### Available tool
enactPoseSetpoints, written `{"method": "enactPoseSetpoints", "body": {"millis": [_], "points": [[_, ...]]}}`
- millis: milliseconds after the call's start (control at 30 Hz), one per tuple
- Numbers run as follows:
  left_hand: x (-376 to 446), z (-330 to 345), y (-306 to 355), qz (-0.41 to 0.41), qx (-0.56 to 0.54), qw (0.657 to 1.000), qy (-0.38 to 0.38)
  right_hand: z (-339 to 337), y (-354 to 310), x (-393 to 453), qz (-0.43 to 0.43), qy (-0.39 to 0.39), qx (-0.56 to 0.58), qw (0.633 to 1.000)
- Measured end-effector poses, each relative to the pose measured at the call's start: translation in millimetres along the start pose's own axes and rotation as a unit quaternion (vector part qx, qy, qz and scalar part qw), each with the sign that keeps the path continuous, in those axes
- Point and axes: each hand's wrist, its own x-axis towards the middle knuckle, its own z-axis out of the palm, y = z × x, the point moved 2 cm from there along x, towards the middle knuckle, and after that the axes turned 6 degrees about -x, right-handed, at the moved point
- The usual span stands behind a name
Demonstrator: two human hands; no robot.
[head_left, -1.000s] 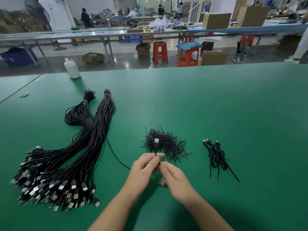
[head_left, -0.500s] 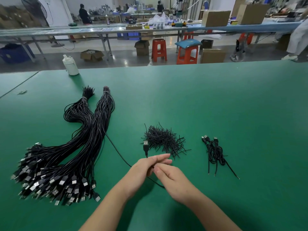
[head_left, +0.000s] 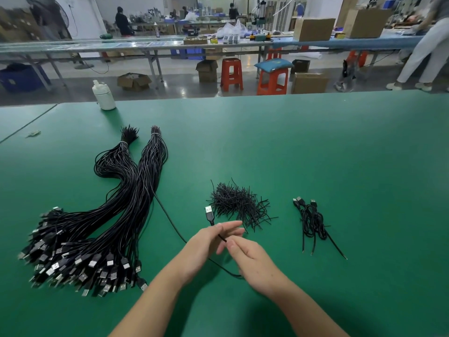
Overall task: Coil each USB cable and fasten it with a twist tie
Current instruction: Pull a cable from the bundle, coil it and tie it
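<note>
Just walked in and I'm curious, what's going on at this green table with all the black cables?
A person is working one USB cable pulled from the big bundles on the left. The left hand holds it just below the plug, and the right hand pinches the cord beside it; no loop shows yet. A twist tie pile lies just beyond, with a few coiled cables to the right.

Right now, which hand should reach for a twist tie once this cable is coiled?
Probably the right hand: it sits nearer the twist tie pile, while the left hand grips the cable near its plug.
</note>
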Motion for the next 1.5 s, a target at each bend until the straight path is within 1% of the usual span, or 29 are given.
{"method": "enactPoseSetpoints", "body": {"millis": [133,200,267,300,367,400,433,467,500,533,600,667,700,733,800,867,900,967,1000,1033,1067,1133,1200,1267,1300,1333,1367,1433,1500], "points": [[1.6,-2.6,-1.8,0.006,0.015,1.0,-0.007,1.7,0.8,2.2,0.013,0.0,0.019,1.0],[1.8,-2.8,0.6,0.027,0.026,0.999,0.011,5.4,1.9,4.1,0.032,-0.018,0.064,0.997],[2.9,-2.5,10.1,0.087,0.042,0.993,0.073,10.0,3.1,5.1,0.056,-0.048,0.122,0.99],[4.4,-3.0,17.2,0.13,0.035,0.984,0.115,11.5,4.5,5.2,0.062,-0.058,0.128,0.988],[8.9,-9.8,34.5,0.187,-0.047,0.962,0.193,12.5,9.9,5.6,0.08,-0.064,0.105,0.989],[11.4,-15.3,44.7,0.201,-0.116,0.951,0.207,11.7,13.1,5.8,0.096,-0.058,0.097,0.989],[12.6,-20.9,54.1,0.206,-0.198,0.939,0.193,10.5,16.7,5.9,0.115,-0.048,0.102,0.987],[12.2,-25.6,61.4,0.202,-0.276,0.926,0.158,9.1,18.9,6.5,0.132,-0.038,0.119,0.983],[9.5,-28.4,67.1,0.186,-0.323,0.922,0.11,7.1,19.5,7.5,0.144,-0.031,0.143,0.979],[4.8,-28.6,71.0,0.152,-0.331,0.93,0.053,5.4,18.6,8.8,0.151,-0.027,0.17,0.973],[-5.7,-23.0,68.0,0.058,-0.276,0.956,-0.075,1.0,15.3,12.9,0.165,-0.018,0.227,0.96],[-13.0,-15.2,53.8,-0.048,-0.136,0.972,-0.187,-5.4,11.3,17.2,0.171,-0.021,0.272,0.947],[-15.0,-13.2,43.9,-0.096,-0.052,0.971,-0.213,-8.0,9.3,19.0,0.17,-0.031,0.276,0.945],[-15.6,-11.8,33.2,-0.14,0.023,0.966,-0.216,-9.4,6.9,20.2,0.169,-0.044,0.271,0.947],[-14.3,-9.3,14.9,-0.203,0.124,0.957,-0.169,-10.8,2.2,21.2,0.169,-0.059,0.25,0.952],[-11.0,-9.3,0.4,-0.208,0.159,0.96,-0.102,-12.3,-0.3,21.9,0.165,-0.055,0.22,0.96],[-9.3,-10.1,-3.9,-0.191,0.143,0.968,-0.082,-13.5,-1.4,21.8,0.158,-0.05,0.207,0.964],[-6.7,-11.5,-6.9,-0.134,0.079,0.985,-0.073,-15.1,-3.3,19.4,0.142,-0.052,0.198,0.969],[-5.4,-12.2,-6.6,-0.098,0.064,0.992,-0.054,-14.5,-4.2,17.7,0.136,-0.061,0.192,0.97],[-2.8,-12.4,-5.5,-0.063,0.048,0.997,-0.018,-12.5,-5.4,15.7,0.131,-0.075,0.185,0.971],[1.5,-11.7,-5.5,-0.034,0.009,0.999,0.016,-9.0,-6.3,13.8,0.128,-0.089,0.18,0.971],[10.5,-6.0,-4.6,0.006,-0.136,0.989,0.058,-1.3,-7.2,11.5,0.129,-0.109,0.182,0.969],[18.6,-3.8,0.8,0.033,-0.279,0.953,0.11,4.7,-6.1,11.9,0.133,-0.117,0.184,0.967],[24.5,-9.3,10.1,0.055,-0.388,0.907,0.154,7.7,-2.2,12.7,0.138,-0.126,0.17,0.968],[26.5,-13.7,16.2,0.061,-0.422,0.89,0.162,7.8,1.3,12.4,0.141,-0.128,0.163,0.968],[27.2,-16.7,22.2,0.063,-0.433,0.885,0.161,7.1,5.2,11.9,0.144,-0.128,0.161,0.968],[25.9,-18.7,26.8,0.058,-0.422,0.891,0.156,5.5,9.1,11.3,0.147,-0.124,0.169,0.967],[20.3,-21.6,29.3,0.033,-0.368,0.921,0.121,2.5,15.4,11.3,0.154,-0.12,0.203,0.959],[12.6,-23.5,27.4,0.0,-0.304,0.952,0.036,0.0,19.0,13.1,0.16,-0.116,0.238,0.951]]}}
